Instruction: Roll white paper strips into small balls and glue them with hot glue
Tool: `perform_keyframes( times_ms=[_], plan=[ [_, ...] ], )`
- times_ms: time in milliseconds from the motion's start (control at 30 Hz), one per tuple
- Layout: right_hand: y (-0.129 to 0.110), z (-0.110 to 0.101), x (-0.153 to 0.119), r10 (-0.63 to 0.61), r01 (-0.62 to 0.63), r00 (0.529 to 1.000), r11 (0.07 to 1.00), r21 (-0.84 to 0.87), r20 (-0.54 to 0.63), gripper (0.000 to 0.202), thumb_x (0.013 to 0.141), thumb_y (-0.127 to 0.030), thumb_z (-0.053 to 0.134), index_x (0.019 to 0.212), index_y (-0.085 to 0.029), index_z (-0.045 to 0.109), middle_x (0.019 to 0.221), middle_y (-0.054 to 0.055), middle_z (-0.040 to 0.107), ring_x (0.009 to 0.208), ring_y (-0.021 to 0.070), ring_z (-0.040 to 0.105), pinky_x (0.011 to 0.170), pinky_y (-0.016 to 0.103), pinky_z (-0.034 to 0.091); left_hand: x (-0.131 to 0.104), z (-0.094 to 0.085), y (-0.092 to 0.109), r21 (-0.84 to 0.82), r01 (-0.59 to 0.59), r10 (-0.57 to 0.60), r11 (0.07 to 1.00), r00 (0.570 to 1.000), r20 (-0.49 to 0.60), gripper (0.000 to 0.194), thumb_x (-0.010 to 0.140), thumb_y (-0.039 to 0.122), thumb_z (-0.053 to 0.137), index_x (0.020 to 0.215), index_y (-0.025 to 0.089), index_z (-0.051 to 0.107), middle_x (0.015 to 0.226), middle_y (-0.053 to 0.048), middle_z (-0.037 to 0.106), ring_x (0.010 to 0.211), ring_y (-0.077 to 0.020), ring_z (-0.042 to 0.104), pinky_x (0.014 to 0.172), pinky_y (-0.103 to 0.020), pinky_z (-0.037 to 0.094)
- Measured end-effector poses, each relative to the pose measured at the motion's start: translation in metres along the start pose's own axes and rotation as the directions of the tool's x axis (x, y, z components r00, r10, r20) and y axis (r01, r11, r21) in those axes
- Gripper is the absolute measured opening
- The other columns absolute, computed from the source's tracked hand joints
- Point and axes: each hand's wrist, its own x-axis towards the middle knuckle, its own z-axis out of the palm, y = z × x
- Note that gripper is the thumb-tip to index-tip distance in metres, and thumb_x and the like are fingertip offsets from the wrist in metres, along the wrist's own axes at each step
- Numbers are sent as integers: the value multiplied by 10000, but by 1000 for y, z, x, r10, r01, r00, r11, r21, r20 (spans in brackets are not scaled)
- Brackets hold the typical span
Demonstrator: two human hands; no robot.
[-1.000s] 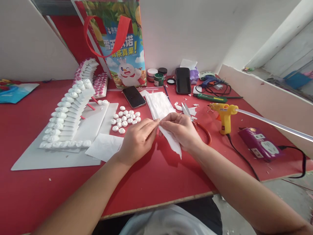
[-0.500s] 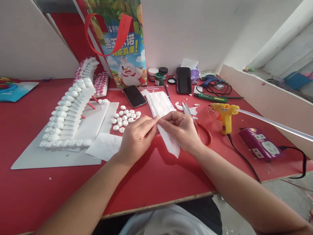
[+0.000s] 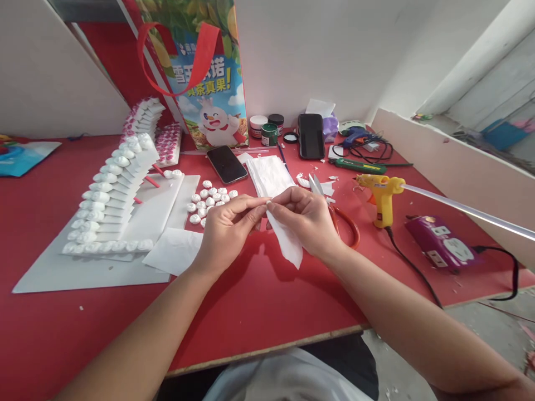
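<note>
Between my two hands is a strip of white tissue paper [image 3: 288, 239], its loose end hanging toward me over the red table. My left hand [image 3: 229, 228] pinches its upper end with thumb and forefinger. My right hand [image 3: 303, 220] is closed on the same strip just beside, the fingertips of both hands nearly meeting. A stack of white tissue strips [image 3: 270, 174] lies just beyond them. Left of my left hand are several small rolled white paper roses [image 3: 210, 199] and a loose white sheet [image 3: 175, 250]. Orange-handled scissors [image 3: 349, 228] rest beside my right hand, partly hidden.
A curved white paper model [image 3: 112, 195] edged with roses stands on a board at left. A yellow glue gun [image 3: 382, 195] and a purple power socket box [image 3: 443, 242] are at right. Behind stand a phone [image 3: 227, 164], paint jars [image 3: 269, 133] and a gift bag [image 3: 209, 78].
My left thumb has shifted along the tip of the strip, and the left fingers have opened out slightly. Both hands still hold the tissue; the whole view has moved a little.
</note>
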Motion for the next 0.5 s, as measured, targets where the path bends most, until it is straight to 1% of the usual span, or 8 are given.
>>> perform_keyframes(
  times_ms=[67,133,200,233,267,333,400,500],
  plan=[
    [0,0,0,-21,22,1000,999,-40,10,255,771,-372,787,743,-165,641,610,-14,631,530,103,569,476,215,413,0,-1,-1,14,-7,7,1000,1000,-7,139,929,246,677,976,209,803,690,9,611,621,-114,557,603,-248,480],
    [-1,-1,-1,-19,21,999,997,-74,26,266,786,-394,783,764,-162,654,630,-2,646,547,110,572,495,226,422,-1,-1,0,96,-86,90,992,995,-39,135,933,218,664,953,199,796,739,-4,640,661,-117,576,647,-251,494],
    [-2,-3,0,7,-4,999,997,-71,39,267,811,-406,770,786,-164,660,644,4,655,550,118,585,504,233,436,-1,-1,1,170,-150,164,974,984,-71,132,935,197,653,943,186,784,780,-15,664,699,-122,598,685,-253,505],
    [-3,-4,0,40,-38,998,998,-40,44,258,825,-405,761,805,-168,662,656,6,663,555,126,604,513,238,455,-1,-1,2,181,-144,161,973,983,-87,127,936,202,653,947,180,778,792,-18,673,712,-125,609,697,-254,511],
    [-4,-5,1,86,-87,995,996,17,57,242,839,-399,750,831,-174,660,675,8,676,567,138,630,531,247,485,-1,-1,2,168,-108,126,980,987,-102,123,935,219,657,952,176,771,795,-20,682,711,-127,618,697,-254,517],
    [-5,-7,3,207,-226,970,961,159,126,209,871,-380,720,873,-185,645,710,19,700,596,165,679,577,279,549,-1,-2,2,88,18,-7,996,992,-124,134,925,273,679,961,172,760,792,-20,699,689,-130,628,679,-254,527],
    [-7,-8,5,310,-372,919,889,268,244,172,907,-343,678,896,-179,628,732,43,717,618,188,705,616,317,592,-1,-3,1,-10,135,-135,991,984,-118,159,908,318,702,954,175,755,773,-17,709,654,-129,629,656,-256,536],
    [-8,-8,7,369,-495,853,798,344,370,143,971,-266,583,904,-147,621,752,78,728,634,193,717,647,334,618,0,-4,-1,-120,211,-221,970,972,-76,168,890,339,722,945,184,760,724,-9,700,632,-132,633,651,-266,546]
  ],
)
